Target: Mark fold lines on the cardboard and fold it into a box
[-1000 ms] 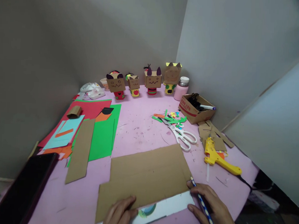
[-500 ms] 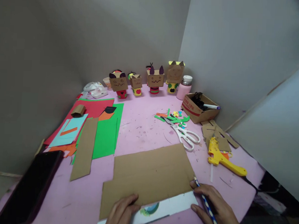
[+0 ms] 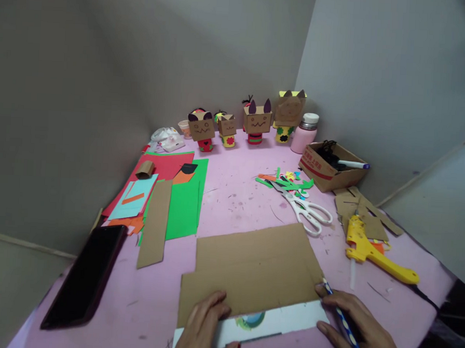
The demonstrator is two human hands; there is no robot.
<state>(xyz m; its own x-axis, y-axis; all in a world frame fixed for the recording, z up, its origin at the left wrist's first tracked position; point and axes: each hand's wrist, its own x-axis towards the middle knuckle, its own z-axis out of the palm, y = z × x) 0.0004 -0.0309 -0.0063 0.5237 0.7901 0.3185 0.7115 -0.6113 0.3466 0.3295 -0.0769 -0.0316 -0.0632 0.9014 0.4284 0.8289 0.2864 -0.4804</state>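
A large brown cardboard sheet (image 3: 251, 271) lies flat on the pink table (image 3: 231, 194) in front of me. A white strip with a green and blue print (image 3: 271, 324) lies across the sheet's near edge. My left hand (image 3: 206, 328) presses flat on the strip and the cardboard at the lower left. My right hand (image 3: 360, 331) holds a blue dotted pencil (image 3: 343, 322), whose tip touches the cardboard's right edge just above the strip's end.
White scissors (image 3: 306, 211) and coloured paper scraps (image 3: 286, 181) lie beyond the sheet. A yellow glue gun (image 3: 372, 249) sits right, a cardboard box (image 3: 330, 166) behind it. Green (image 3: 184, 208) and red paper and a cardboard strip (image 3: 155, 222) lie left, a black phone (image 3: 84, 278) near left. Box-headed figures (image 3: 256, 121) line the back.
My view has swung left, so everything sits further right in the picture. Both hands stay on the strip and cardboard, and the pencil tip stays at the sheet's right edge.
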